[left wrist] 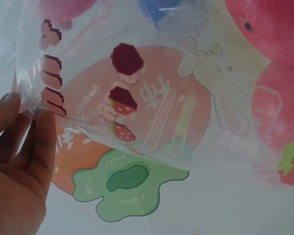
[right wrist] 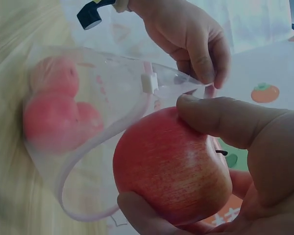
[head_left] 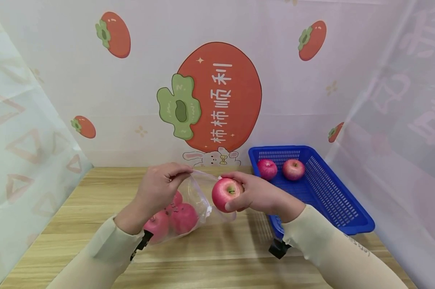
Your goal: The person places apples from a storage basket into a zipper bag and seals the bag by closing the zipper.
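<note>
A clear plastic zip bag (head_left: pixel 194 193) with a white slider lies on the table, its mouth facing right. Several red apples (head_left: pixel 184 218) sit inside it. My left hand (head_left: pixel 159 192) pinches the far upper edge of the bag's mouth between thumb and fingers. In my right hand (head_left: pixel 255 192) is a red apple (head_left: pixel 224 194), gripped by thumb and fingers right at the bag's mouth. The right wrist view shows this apple (right wrist: pixel 171 166) large, stem toward the palm, overlapping the bag's rim (right wrist: pixel 68 186). Printed strawberries mark the bag's film (left wrist: pixel 122 100) in the left wrist view.
To the right stands a blue plastic basket (head_left: pixel 342 180) with two apples (head_left: pixel 293 169) at its far end. My right forearm reaches across its near left side. A printed cloth backdrop (head_left: pixel 141 80) rises behind the wooden table (head_left: pixel 105 188), with cloth walls left and right.
</note>
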Available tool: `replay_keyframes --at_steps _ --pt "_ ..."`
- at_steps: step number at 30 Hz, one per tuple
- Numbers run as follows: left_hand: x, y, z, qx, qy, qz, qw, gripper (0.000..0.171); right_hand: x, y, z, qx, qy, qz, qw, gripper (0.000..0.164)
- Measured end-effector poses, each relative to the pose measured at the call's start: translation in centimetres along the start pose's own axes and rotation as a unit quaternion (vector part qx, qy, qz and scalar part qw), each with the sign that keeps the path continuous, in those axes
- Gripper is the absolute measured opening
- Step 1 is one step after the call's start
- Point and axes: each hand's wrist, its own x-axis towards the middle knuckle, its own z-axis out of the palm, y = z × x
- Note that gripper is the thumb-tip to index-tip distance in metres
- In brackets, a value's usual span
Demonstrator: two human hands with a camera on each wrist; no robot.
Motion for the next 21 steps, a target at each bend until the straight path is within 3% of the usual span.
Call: replay_keyframes --at_steps 7,21 --pt "0.0 0.0 0.2 0.002 -0.007 -0.007 1.0 0.014 0.3 -0.5 1.2 -0.052 0.031 -0.025 0.998 0.082" --pt "-0.1 0.1 0.4 0.004 -0.011 -0.004 0.9999 0.015 0.5 -0.4 2.7 -0.073 0.054 -0.02 0.996 0.077"
